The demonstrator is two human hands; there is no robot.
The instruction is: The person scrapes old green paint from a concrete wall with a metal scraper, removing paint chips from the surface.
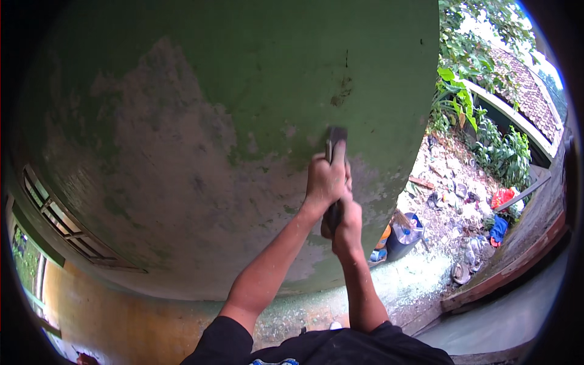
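Both my hands are on one dark, long-handled scraper-like tool [338,133], its flat head against a green painted wall [283,59]. My left hand [325,179] grips the upper part, with a finger stretched along the tool towards its head. Lower down, my right hand [349,223] is closed around the dark handle. Much of the tool is hidden by my fingers, so its exact kind is hard to tell. Left of my hands, a large patch of the wall shows bare, greyish plaster [178,182] with ragged paint edges. Small pale flecks lie on my forearms.
Paint flecks lie on the floor [315,305] below the wall. Past the wall's right edge stand a dark bin [404,246] and littered ground [456,200]. A low concrete ledge [515,269] runs along the right. A wooden-framed window [68,228] is at the left.
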